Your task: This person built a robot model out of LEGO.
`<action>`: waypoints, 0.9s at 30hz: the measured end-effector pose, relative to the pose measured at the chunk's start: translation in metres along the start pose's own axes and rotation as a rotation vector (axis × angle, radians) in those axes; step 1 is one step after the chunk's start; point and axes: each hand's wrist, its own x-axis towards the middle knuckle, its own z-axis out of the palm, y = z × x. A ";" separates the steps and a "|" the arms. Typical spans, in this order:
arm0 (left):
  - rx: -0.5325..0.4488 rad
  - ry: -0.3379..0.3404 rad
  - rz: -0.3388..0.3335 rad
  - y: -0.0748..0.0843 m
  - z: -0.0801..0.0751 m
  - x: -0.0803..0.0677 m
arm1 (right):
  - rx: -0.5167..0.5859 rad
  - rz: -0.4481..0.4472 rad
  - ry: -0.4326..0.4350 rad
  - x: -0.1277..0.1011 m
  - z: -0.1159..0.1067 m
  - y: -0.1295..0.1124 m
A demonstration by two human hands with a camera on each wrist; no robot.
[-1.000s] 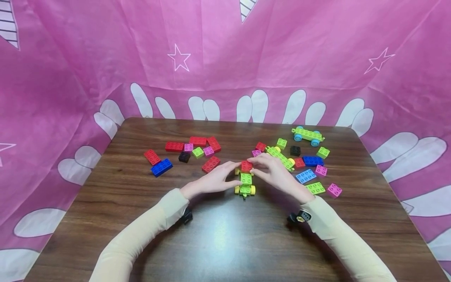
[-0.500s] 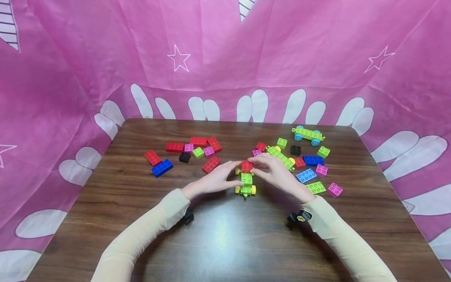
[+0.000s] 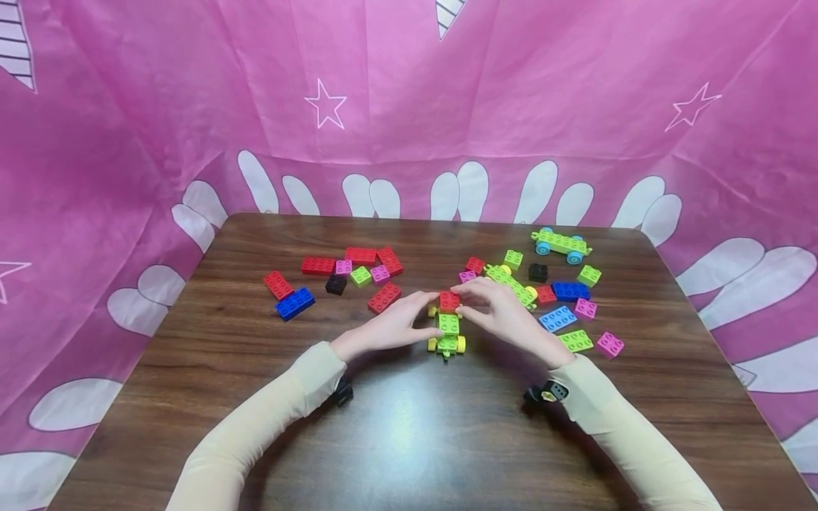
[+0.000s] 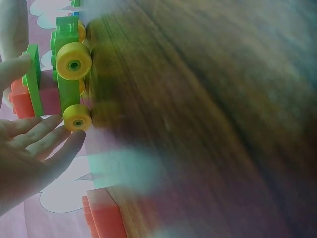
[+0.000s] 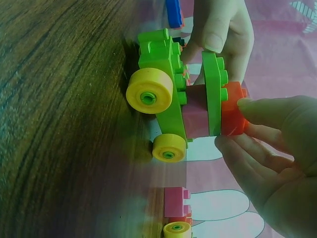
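A lime-green wheeled base [image 3: 446,346] with yellow wheels stands in front of me between both hands. Stacked on it are a pink brick [image 5: 195,113], a lime-green brick [image 5: 212,94] and, on top, a red brick [image 3: 449,301]. My left hand [image 3: 397,323] holds the stack from the left, thumb at the lime-green brick's near end and fingers towards the far end. From the right, my right hand [image 3: 501,314] pinches the red brick between thumb and fingers. In the head view the stack largely hides the pink brick.
Loose red, blue, pink, green and black bricks lie at the left, including a long blue brick [image 3: 296,304]. More lie at the right, beside a second yellow-wheeled base [image 3: 511,286]. A blue-wheeled base [image 3: 561,243] stands at the back right of the wooden table [image 3: 255,397].
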 end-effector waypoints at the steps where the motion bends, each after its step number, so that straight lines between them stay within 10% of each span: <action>1: 0.000 -0.001 -0.003 0.000 0.000 0.000 | -0.002 -0.002 -0.001 0.000 0.000 0.000; 27: 0.028 0.024 0.024 -0.001 0.002 0.000 | -0.086 -0.050 0.073 -0.002 -0.024 0.017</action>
